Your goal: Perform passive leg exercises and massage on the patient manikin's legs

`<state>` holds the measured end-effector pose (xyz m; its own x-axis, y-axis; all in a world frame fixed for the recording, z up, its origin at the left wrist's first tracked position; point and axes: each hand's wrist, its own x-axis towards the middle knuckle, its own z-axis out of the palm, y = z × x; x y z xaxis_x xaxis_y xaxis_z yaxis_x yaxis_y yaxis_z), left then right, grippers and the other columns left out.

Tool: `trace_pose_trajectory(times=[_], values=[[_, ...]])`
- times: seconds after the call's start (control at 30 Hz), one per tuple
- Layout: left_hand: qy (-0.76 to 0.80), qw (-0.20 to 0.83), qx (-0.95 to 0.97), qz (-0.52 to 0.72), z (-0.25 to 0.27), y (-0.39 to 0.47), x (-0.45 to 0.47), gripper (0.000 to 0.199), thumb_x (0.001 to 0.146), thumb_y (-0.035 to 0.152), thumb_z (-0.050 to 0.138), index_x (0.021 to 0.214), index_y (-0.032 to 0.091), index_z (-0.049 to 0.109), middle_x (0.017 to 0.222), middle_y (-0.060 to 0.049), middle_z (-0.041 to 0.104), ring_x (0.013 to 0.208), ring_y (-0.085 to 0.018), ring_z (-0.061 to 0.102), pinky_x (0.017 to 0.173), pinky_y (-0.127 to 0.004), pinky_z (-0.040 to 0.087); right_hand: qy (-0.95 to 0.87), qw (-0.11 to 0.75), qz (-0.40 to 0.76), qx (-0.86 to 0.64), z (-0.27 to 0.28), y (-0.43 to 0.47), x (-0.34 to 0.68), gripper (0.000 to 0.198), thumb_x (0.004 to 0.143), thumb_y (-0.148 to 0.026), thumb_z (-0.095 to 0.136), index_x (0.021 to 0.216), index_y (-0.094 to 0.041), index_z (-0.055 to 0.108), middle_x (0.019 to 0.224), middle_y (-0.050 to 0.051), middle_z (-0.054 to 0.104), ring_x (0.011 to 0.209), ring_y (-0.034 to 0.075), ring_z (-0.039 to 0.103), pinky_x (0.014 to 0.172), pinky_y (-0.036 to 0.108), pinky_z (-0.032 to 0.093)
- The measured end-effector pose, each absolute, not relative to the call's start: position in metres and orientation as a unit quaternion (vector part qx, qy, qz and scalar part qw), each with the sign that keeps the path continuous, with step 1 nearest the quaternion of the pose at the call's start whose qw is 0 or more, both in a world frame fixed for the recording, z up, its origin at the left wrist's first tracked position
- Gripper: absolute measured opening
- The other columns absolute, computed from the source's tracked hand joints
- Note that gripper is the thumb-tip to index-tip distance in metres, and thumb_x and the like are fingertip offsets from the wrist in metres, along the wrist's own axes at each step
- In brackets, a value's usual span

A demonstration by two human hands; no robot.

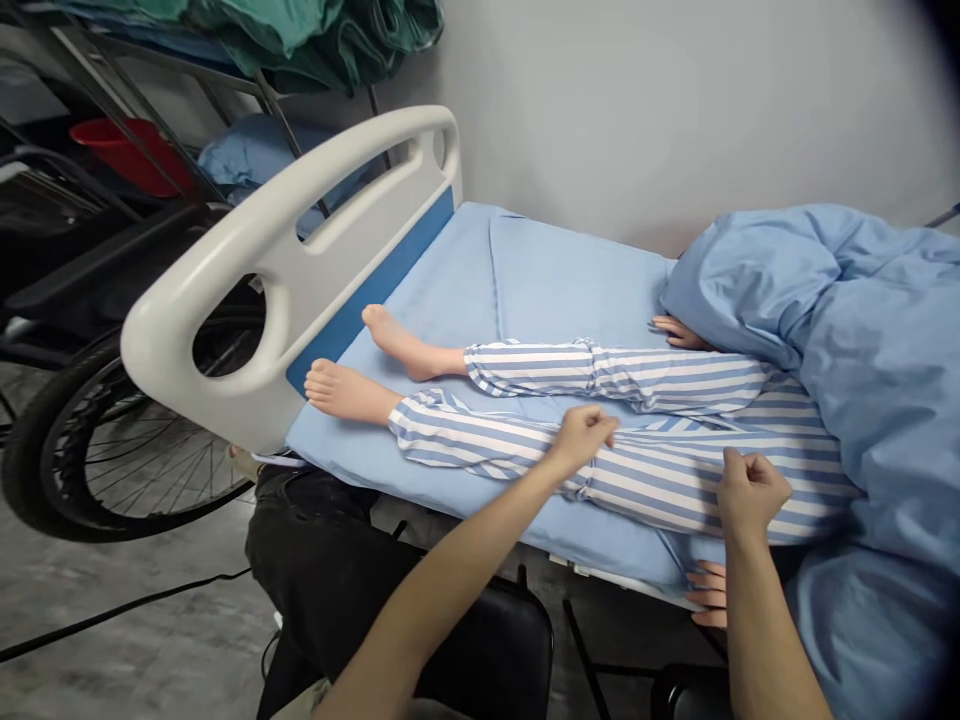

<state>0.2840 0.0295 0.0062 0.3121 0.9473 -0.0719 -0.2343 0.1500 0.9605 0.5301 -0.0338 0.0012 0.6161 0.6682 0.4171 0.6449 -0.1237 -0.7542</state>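
Left hand (585,438), right hand (752,490) showing balled fists over striped pajama trousers (664,485); I'm not making out whether they're touching. Trousers lying along bed's (570,270) near edge, feet (349,390) pointing toward footboard (322,285).

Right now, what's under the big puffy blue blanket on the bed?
The striped trousers run in under the blue blanket, and some fingers poke out at its far edge. Whatever lies further in is covered, so I can't see it.
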Motion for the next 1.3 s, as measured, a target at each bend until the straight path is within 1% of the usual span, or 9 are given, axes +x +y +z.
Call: trace_pose_trajectory(times=[0.2,0.33,0.5,0.7,0.83,0.97,1.1,1.2,1.3], values=[[0.529,0.486,0.441,0.538,0.006,0.052,0.137,0.029,0.078,0.029,0.055,0.052,0.020,0.045,0.053,0.003,0.051,0.056,-0.011,0.047,0.063,-0.024,0.039,-0.448,0.472,-0.002,-0.759,0.002,-0.030,0.528,0.039,0.077,-0.034,0.060,0.049,-0.025,0.034,0.045,-0.005,0.030,0.048,0.012,0.030,0.056,0.033,0.029],[0.598,0.387,0.514,0.478,-0.004,0.053,0.068,0.024,0.076,0.025,0.053,0.054,0.021,0.046,0.052,0.003,0.050,0.055,-0.012,0.046,0.059,-0.025,0.033,-0.459,0.422,-0.013,-0.782,0.007,-0.026,0.526,0.036,0.075,-0.032,0.058,0.049,-0.024,0.034,0.045,-0.006,0.029,0.050,0.012,0.031,0.057,0.032,0.029],[0.604,0.355,0.586,0.407,-0.012,0.050,0.054,0.020,0.078,0.024,0.052,0.058,0.022,0.047,0.057,0.002,0.055,0.060,-0.014,0.049,0.061,-0.026,0.032,-0.478,0.431,0.017,-0.765,0.013,-0.015,0.487,0.035,0.076,-0.033,0.057,0.050,-0.023,0.037,0.046,-0.007,0.031,0.051,0.011,0.031,0.057,0.030,0.028],[0.630,0.281,0.630,0.357,-0.015,0.042,0.065,0.020,0.079,0.025,0.052,0.061,0.022,0.048,0.059,0.001,0.053,0.060,-0.016,0.046,0.060,-0.028,0.024,-0.632,0.445,0.117,-0.624,0.026,0.024,0.324,0.043,0.080,-0.039,0.059,0.052,-0.022,0.030,0.049,-0.007,0.028,0.052,0.009,0.028,0.055,0.027,0.026],[0.606,0.329,0.607,0.394,-0.012,0.042,0.059,0.024,0.079,0.025,0.054,0.058,0.021,0.043,0.056,0.003,0.049,0.058,-0.013,0.043,0.060,-0.027,0.025,-0.696,0.440,0.233,-0.518,0.039,0.048,0.215,0.042,0.082,-0.039,0.058,0.055,-0.022,0.030,0.051,-0.007,0.028,0.053,0.009,0.029,0.055,0.026,0.027],[0.583,0.387,0.533,0.476,-0.009,0.045,0.052,0.025,0.080,0.028,0.054,0.058,0.020,0.045,0.056,0.004,0.051,0.059,-0.012,0.045,0.060,-0.025,0.030,-0.659,0.444,0.315,-0.519,0.022,0.057,0.173,0.041,0.081,-0.039,0.055,0.055,-0.023,0.028,0.052,-0.007,0.027,0.053,0.009,0.029,0.054,0.026,0.027],[0.563,0.402,0.499,0.521,-0.013,0.046,0.052,0.023,0.076,0.023,0.053,0.056,0.019,0.044,0.052,0.005,0.047,0.055,-0.010,0.043,0.058,-0.025,0.032,-0.632,0.421,0.276,-0.589,-0.008,0.049,0.175,0.035,0.079,-0.032,0.052,0.054,-0.023,0.029,0.050,-0.007,0.029,0.052,0.010,0.029,0.055,0.027,0.026],[0.551,0.418,0.474,0.545,-0.017,0.049,0.055,0.024,0.075,0.023,0.054,0.054,0.019,0.041,0.051,0.006,0.043,0.054,-0.009,0.041,0.056,-0.024,0.031,-0.658,0.393,0.235,-0.597,-0.016,0.044,0.177,0.035,0.078,-0.028,0.053,0.054,-0.023,0.029,0.049,-0.007,0.029,0.052,0.010,0.028,0.056,0.028,0.025],[0.533,0.478,0.418,0.559,-0.014,0.056,0.062,0.022,0.073,0.022,0.055,0.053,0.019,0.044,0.051,0.005,0.045,0.053,-0.009,0.042,0.055,-0.024,0.031,-0.649,0.402,0.249,-0.596,-0.015,0.046,0.175,0.035,0.079,-0.026,0.054,0.054,-0.023,0.030,0.049,-0.007,0.029,0.052,0.010,0.029,0.056,0.027,0.025]])
